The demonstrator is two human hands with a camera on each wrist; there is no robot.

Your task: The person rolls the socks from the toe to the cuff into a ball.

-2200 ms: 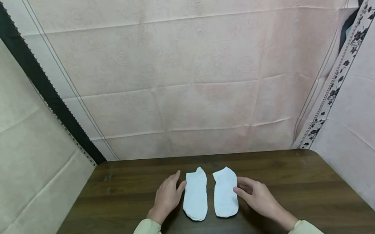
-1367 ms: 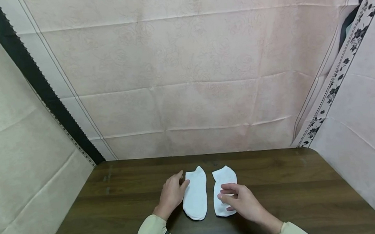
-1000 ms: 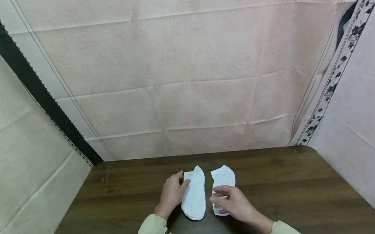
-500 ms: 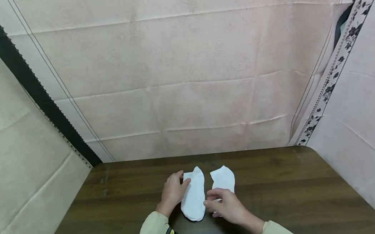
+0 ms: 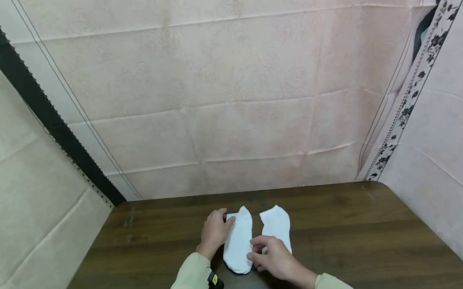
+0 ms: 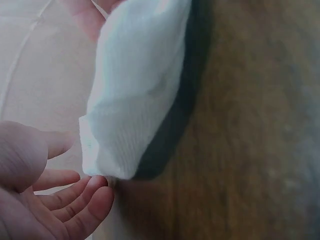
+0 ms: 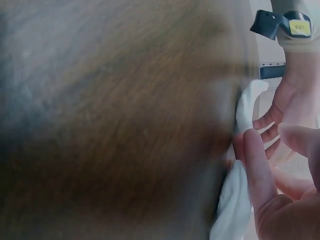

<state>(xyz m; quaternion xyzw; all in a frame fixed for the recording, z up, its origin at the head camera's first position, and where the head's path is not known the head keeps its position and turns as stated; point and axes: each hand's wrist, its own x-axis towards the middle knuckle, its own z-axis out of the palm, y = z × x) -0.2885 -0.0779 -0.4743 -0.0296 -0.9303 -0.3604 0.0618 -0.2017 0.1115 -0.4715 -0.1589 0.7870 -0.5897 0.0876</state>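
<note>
Two white ankle socks lie flat, side by side on the table: the left sock and the right sock. At the upper left edge of the left sock is my left hand. In the left wrist view, this hand's fingertips touch the ribbed cuff of the white sock, with the thumb held apart. My right hand reaches across the lower part of the right sock, hiding it. Its loosely bent fingers and thumb are at the left sock's right edge; whether they touch it I cannot tell.
The dark wooden tabletop extends around the socks. Pale cloth hangs behind it, with more cloth on both sides. A black wrist strap device sits at the left cuff.
My right hand has moved left, from the right sock's outer edge across it to the left sock's right edge. My left hand has shifted slightly right, onto the left sock's edge.
</note>
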